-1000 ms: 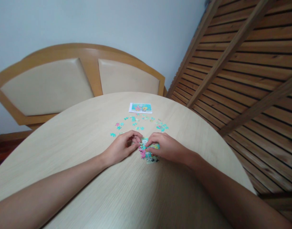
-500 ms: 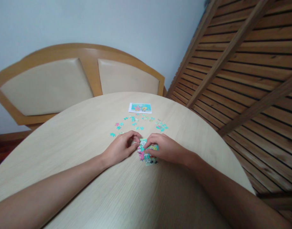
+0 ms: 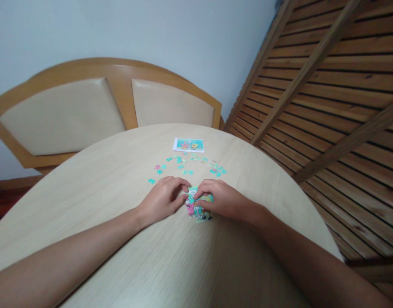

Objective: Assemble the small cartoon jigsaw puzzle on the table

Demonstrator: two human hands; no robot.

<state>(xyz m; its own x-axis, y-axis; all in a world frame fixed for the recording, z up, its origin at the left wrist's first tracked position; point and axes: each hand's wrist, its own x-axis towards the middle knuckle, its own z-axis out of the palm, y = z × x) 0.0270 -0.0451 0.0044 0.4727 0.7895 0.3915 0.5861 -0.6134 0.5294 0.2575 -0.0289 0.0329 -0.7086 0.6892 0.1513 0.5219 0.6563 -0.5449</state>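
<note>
Early going, I judge: only a small patch [image 3: 197,212] is joined, while many pieces [image 3: 186,164] lie loose beyond it, short of the card [image 3: 189,144]. The patch (teal, with pink and yellow figures) lies flat on the surface [image 3: 119,179] between the hands. The right hand [image 3: 222,197] presses its grip onto it. The left hand [image 3: 162,197] pinches at its edge, holding what I cannot tell.
</note>
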